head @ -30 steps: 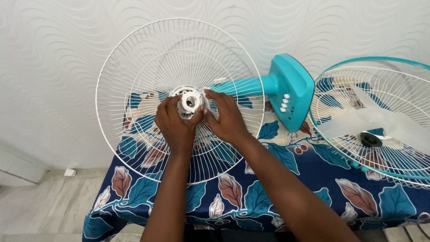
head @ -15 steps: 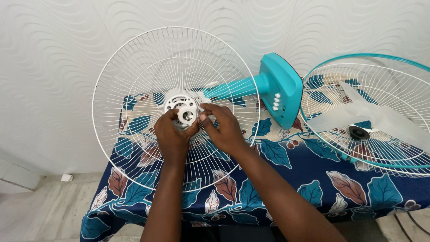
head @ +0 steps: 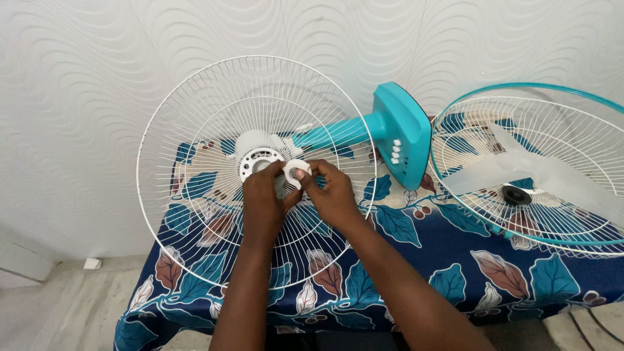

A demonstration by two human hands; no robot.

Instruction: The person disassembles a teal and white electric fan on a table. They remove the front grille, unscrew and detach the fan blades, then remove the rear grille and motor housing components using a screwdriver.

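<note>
A white wire fan guard (head: 195, 130) stands tilted on the table, fixed to the motor hub (head: 255, 156) of a teal fan lying on its side. My left hand (head: 263, 201) and my right hand (head: 331, 192) meet in front of the hub. Both pinch a small white plastic ring nut (head: 297, 173) held just off the hub's centre. The teal fan neck (head: 331, 133) runs right to the square teal base (head: 402, 133) with white buttons.
A second white guard with a teal rim (head: 552, 88) lies at the right, holding translucent fan blades (head: 520, 172) with a black hub. The table wears a dark blue leaf-patterned cloth (head: 455, 260). A textured white wall stands behind; floor shows at the lower left.
The white ring nut has come away from the hub's centre and shifted right and slightly down between my fingers. The hub's face is now uncovered. The view has shifted a little.
</note>
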